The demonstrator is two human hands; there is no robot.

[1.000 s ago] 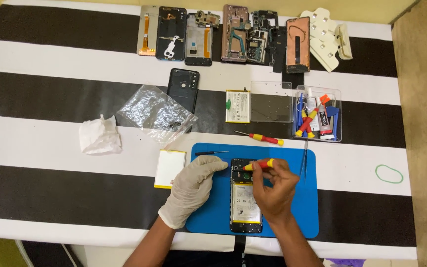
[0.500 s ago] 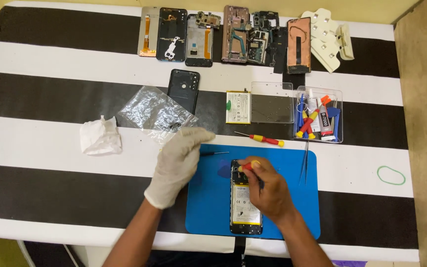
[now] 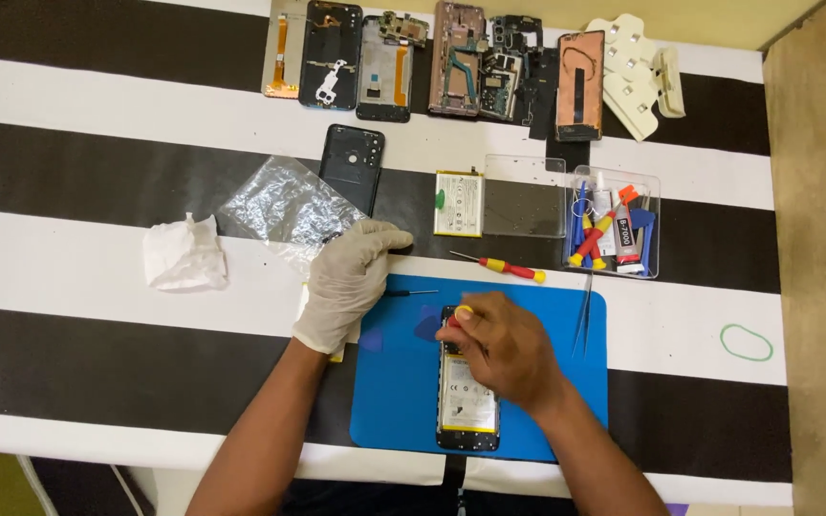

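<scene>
My right hand (image 3: 504, 349) rests over the top end of the opened phone (image 3: 468, 406), fingers curled and pinching a small screwdriver with a red and yellow handle (image 3: 458, 315) against the upper edge of the phone's body; the tip is hidden under my fingers, so I cannot tell exactly what it touches. The phone lies on the blue work mat (image 3: 394, 401) with its long axis running away from me, bottom end nearest my body, and the battery side faces up. My gloved left hand (image 3: 348, 279) is off the mat's upper left corner, fingers loosely bent and holding nothing that I can see, its fingertips near the crumpled clear plastic bag (image 3: 284, 203) and a thin dark tool (image 3: 409, 292) lying at the mat's top edge (that tool sits between my two hands). The right hand is clearly the nearer one to the phone; the left is well apart from it, up and to the left. A second red and yellow screwdriver (image 3: 499, 267) lies just beyond the mat.
</scene>
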